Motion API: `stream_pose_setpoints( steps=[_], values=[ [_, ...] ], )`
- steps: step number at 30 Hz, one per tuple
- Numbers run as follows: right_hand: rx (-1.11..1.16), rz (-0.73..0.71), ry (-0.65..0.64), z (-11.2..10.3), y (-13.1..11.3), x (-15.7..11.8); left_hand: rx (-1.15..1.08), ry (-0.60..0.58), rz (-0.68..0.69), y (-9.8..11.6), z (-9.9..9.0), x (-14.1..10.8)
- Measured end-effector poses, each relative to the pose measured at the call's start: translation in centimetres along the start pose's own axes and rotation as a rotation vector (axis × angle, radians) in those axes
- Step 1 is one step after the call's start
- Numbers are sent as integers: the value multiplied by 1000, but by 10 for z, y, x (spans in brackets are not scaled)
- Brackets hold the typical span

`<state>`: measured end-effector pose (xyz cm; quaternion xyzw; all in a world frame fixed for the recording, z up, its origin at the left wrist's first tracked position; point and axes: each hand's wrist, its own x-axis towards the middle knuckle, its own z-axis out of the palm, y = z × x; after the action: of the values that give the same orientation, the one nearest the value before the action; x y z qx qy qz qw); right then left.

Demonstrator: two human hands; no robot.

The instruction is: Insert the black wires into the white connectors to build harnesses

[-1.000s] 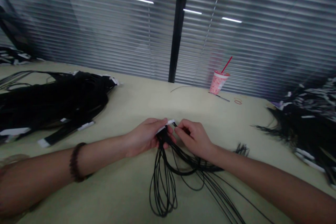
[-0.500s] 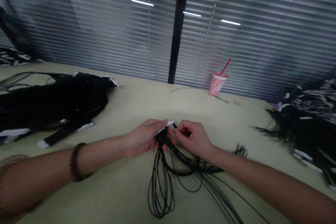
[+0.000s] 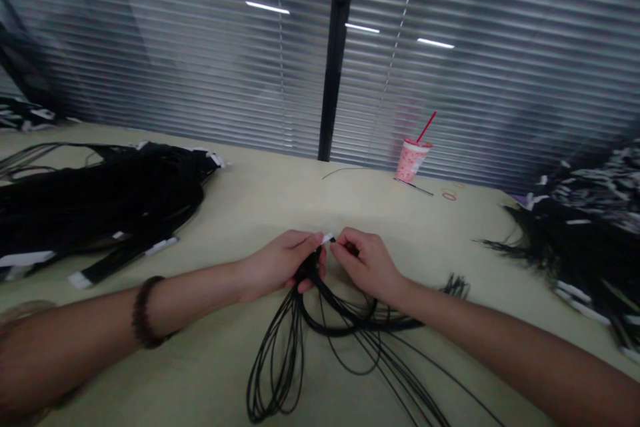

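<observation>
My left hand [image 3: 293, 259] is closed around the end of a bundle of thin black cables [image 3: 340, 303], near a white connector strip [image 3: 327, 238] that pokes out past the thumb. Fingertips of my right hand [image 3: 367, 260] are pinched together just right of the strip, on a short dark piece at its end, probably a cable end but too small to be sure. From my left hand the cables droop onto the table in loops. Others run under my right forearm to loose ends beyond it.
A large pile of black cables [image 3: 110, 190] with white connectors lies at left, another black cable heap [image 3: 590, 253] at right. Near the blinds stand a pink cup [image 3: 413, 161] with a red straw, a pen [image 3: 415, 187] and rubber bands [image 3: 449, 196].
My left hand has turned slightly, and less of the white strip shows. The hanging cable loops have swung left. My right hand keeps its pinch in almost the same place.
</observation>
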<state>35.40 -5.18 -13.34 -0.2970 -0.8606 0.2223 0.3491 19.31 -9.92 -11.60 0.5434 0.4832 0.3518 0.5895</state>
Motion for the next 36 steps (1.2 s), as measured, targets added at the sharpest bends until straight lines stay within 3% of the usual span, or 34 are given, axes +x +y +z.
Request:
stream_pose_setpoints(
  steps=[8,15,19,22,31,36],
  values=[
    [-28,39,21,2,1,2,-45,-12,22,-3,0,2],
    [-165,127,9,-5,26,10,-219,-39,-15,-3,-7,3],
    [7,164,-170,-16,43,22,-281,-68,-26,0,-10,2],
    [10,189,-273,-24,55,30,-294,-91,-1,2,-9,1],
    [-89,207,-169,-33,62,31,-345,-82,22,4,-8,1],
    [-58,261,-242,-44,63,34,-357,-51,8,-1,-7,1]
  ],
)
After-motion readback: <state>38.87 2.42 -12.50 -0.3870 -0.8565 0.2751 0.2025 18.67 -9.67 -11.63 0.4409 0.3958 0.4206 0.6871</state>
